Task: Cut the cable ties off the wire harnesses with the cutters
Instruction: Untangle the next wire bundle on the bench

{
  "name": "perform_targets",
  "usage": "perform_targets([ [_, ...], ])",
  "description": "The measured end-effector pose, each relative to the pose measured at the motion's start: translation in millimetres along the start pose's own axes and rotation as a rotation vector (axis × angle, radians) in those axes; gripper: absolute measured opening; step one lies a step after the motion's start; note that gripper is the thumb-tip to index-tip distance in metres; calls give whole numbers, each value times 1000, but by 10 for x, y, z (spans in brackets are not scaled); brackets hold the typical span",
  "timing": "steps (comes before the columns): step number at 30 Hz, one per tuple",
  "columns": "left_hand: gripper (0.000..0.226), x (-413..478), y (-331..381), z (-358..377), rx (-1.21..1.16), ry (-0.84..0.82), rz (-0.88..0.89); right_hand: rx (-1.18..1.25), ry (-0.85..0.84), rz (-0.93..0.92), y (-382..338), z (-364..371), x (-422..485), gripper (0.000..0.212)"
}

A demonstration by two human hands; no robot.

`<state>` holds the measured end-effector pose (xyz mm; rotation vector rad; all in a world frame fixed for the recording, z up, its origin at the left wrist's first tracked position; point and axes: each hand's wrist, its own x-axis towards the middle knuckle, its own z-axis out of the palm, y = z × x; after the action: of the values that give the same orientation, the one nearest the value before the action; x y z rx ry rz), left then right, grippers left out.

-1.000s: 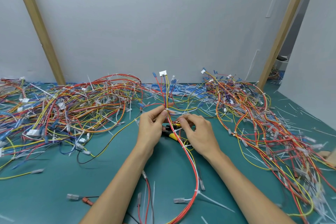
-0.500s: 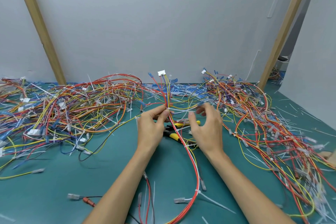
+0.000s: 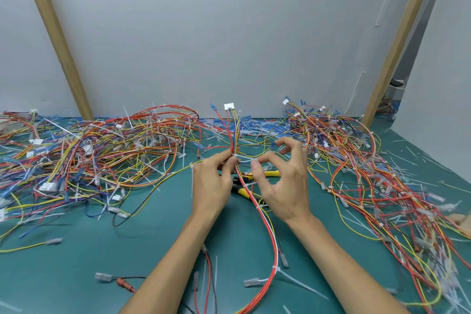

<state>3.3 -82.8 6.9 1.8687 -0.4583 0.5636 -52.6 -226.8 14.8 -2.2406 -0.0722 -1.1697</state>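
Mid-frame, our left hand pinches the harness, our right hand its cable tie (cutters lie below).

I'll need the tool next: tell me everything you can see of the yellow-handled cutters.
The cutters lie flat on the green mat between the left hand and right hand, gripped by neither. Two yellow, plastic-looking handles splay rightward from a dark head. The red harness crosses over them; the right hand hides part of one handle.

teal table, yellow-handled cutters, red wire harness, white connector
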Motion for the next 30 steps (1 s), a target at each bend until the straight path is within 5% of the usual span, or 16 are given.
perform_targets([
  [8, 19, 6, -9, -6, -2, -5, -28, 35, 14, 58, 48, 22, 10, 34],
  [14, 29, 101, 23, -113, -295, -11, -265, 167, 103, 291, 192, -22, 84, 31],
  [18, 20, 252, 108, -284, -499, 13, -422, 101, -41, 410, 328, 6, 62, 21],
  [23, 27, 838, 438, -617, -349, -143, -239, -42, -337, 385, 364, 64, 11, 6],
  [27, 31, 1444, 939, -759, -139, -246, -33, -108, -293, 261, 267, 46, 2, 12],
  [30, 28, 1666, 1248, -689, -127, -319, -2, 191, -244, 259, 124, -38, 63, 27],
])
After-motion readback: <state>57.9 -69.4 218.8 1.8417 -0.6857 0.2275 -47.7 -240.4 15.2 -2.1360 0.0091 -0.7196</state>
